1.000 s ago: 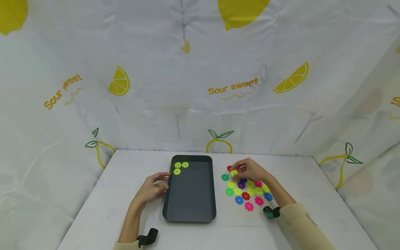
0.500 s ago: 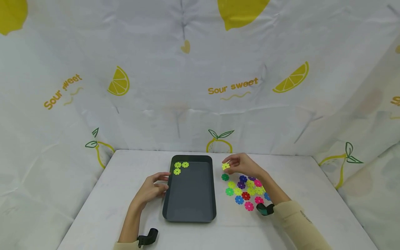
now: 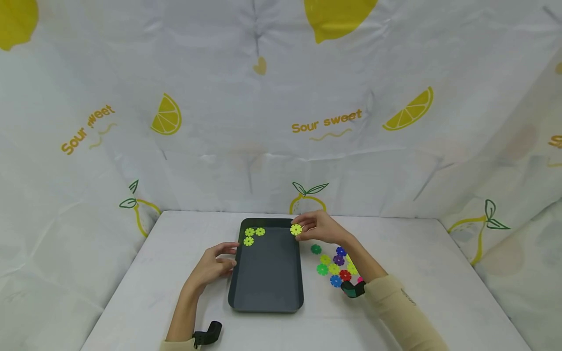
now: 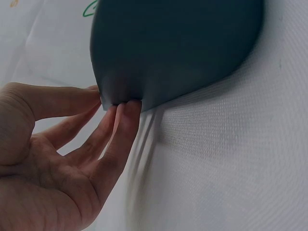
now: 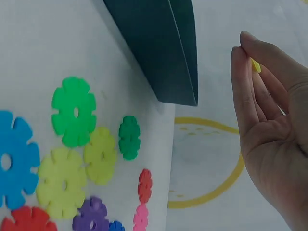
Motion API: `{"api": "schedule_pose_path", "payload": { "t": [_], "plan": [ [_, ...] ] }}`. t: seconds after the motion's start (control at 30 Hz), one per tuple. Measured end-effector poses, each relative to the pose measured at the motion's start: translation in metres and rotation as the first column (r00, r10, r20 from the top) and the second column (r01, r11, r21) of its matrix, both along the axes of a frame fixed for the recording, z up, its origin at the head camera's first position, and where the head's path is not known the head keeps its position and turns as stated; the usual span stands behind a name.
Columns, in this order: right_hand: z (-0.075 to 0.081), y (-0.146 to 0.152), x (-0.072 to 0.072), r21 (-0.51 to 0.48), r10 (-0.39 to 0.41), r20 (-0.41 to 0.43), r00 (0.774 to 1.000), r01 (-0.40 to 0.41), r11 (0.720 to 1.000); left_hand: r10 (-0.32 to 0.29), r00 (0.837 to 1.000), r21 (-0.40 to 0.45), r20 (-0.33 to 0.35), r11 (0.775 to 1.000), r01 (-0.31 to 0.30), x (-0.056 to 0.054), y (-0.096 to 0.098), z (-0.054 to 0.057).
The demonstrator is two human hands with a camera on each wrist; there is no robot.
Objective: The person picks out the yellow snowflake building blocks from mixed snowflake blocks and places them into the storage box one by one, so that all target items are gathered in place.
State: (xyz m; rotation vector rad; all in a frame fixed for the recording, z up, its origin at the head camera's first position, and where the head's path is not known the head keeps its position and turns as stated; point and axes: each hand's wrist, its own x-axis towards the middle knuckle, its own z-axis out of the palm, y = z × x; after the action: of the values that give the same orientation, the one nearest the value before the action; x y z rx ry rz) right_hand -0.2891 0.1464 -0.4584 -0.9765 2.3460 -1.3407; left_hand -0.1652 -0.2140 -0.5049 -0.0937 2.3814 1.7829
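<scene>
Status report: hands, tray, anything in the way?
Right hand pinching yellow piece near far right corner of tray. Left hand touching tray's left side. No obstruction visible.

left hand [image 3: 212,265] with fingers loosely bent, right hand [image 3: 319,227] raised in a pinch, forearms [image 3: 364,258] angled inward

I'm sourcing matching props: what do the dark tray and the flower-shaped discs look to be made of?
Dark tray: perhaps coated metal, satin finish; smooth, thin walls suggest it, though plastic is possible.
Flower-shaped discs: likely moulded plastic, fairly matte, judging by their even colour, regular notches and centre holes.
</scene>
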Motion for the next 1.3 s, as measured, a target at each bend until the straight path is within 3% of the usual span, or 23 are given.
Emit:
{"api": "schedule_pose_path", "payload": {
  "t": [0.77,1.03,1.3],
  "plan": [
    [0.003,-0.085,-0.009,-0.089,0.131,0.058,0.990,-0.126,0.988,0.002,1.000,0.005,0.004,1.000,-0.002,-0.002,-0.001,-0.003],
    [-0.005,-0.112,-0.013,-0.046,0.147,0.063,0.987,-0.145,0.988,-0.007,1.000,-0.002,0.006,1.000,0.007,-0.004,-0.002,-0.004],
    [-0.014,-0.128,-0.011,0.009,0.214,0.019,0.977,-0.214,0.977,-0.010,1.000,0.003,0.002,1.000,0.010,-0.004,-0.002,-0.005]
  ]
}}
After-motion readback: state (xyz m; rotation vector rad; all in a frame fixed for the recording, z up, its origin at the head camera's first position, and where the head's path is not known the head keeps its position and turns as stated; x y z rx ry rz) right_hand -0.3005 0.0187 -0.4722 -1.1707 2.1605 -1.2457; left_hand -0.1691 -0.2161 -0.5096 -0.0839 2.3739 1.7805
